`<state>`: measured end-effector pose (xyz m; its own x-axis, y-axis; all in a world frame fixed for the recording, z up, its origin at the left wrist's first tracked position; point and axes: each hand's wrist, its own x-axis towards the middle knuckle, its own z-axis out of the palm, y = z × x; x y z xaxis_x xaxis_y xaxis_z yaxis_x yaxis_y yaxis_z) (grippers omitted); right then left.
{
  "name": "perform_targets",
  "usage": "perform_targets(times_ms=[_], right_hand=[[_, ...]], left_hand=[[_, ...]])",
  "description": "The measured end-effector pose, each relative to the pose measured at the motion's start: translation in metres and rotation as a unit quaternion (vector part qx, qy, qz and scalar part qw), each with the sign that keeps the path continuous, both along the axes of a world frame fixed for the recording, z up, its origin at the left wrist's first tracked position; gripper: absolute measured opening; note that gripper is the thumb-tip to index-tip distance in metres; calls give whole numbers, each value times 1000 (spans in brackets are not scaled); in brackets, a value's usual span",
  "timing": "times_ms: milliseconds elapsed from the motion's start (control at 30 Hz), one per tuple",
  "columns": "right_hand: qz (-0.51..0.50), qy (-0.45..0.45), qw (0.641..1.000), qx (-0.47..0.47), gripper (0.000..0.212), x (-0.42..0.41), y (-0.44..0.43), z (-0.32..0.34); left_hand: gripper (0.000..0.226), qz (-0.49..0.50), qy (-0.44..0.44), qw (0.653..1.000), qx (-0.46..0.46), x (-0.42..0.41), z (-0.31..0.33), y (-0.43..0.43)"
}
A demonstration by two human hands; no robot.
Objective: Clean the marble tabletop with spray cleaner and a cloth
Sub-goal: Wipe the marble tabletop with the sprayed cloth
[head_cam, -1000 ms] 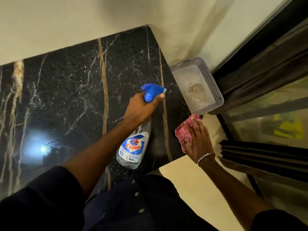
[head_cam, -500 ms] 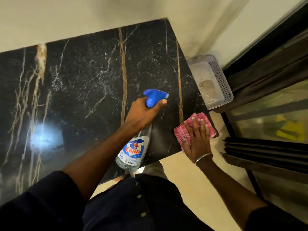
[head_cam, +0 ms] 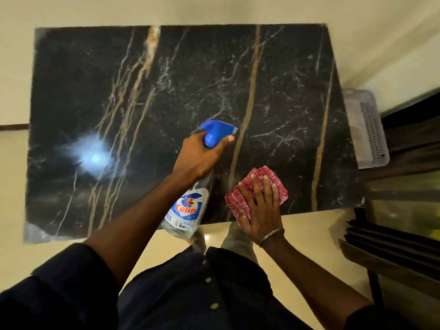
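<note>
The black marble tabletop with gold and white veins fills the middle of the view. My left hand grips the neck of a clear spray cleaner bottle with a blue trigger head, a finger on the trigger, nozzle aimed at the right half of the top. My right hand presses flat, fingers straight, on a folded red checked cloth lying near the table's front edge on the right.
A grey perforated plastic basket stands just past the table's right edge. Dark window frames and a folded dark screen are at the right. A ceiling light reflects on the marble. Cream floor lies around the table.
The view has swung left and back, showing the whole tabletop. My right hand with the cloth has slid from the right front corner further onto the marble. The bottle stays in my left hand.
</note>
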<state>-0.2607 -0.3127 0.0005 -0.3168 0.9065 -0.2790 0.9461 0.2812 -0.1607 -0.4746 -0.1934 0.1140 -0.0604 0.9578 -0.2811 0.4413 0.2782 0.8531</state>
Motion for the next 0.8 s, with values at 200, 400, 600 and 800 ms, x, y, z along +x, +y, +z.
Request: perform_targets(times_ms=[200, 400, 600, 800], right_hand=[[99, 5, 995, -10, 77, -68, 0, 3], [210, 22, 977, -13, 74, -159, -2, 2], [291, 29, 956, -13, 80, -241, -3, 2], [399, 20, 917, -16, 79, -324, -4, 2]], left_hand=[[34, 84, 18, 996, -1, -70, -1, -20], [44, 187, 20, 982, -14, -144, -17, -50], [43, 286, 24, 958, -13, -213, -23, -82], [39, 383, 34, 923, -23, -267, -29, -120]])
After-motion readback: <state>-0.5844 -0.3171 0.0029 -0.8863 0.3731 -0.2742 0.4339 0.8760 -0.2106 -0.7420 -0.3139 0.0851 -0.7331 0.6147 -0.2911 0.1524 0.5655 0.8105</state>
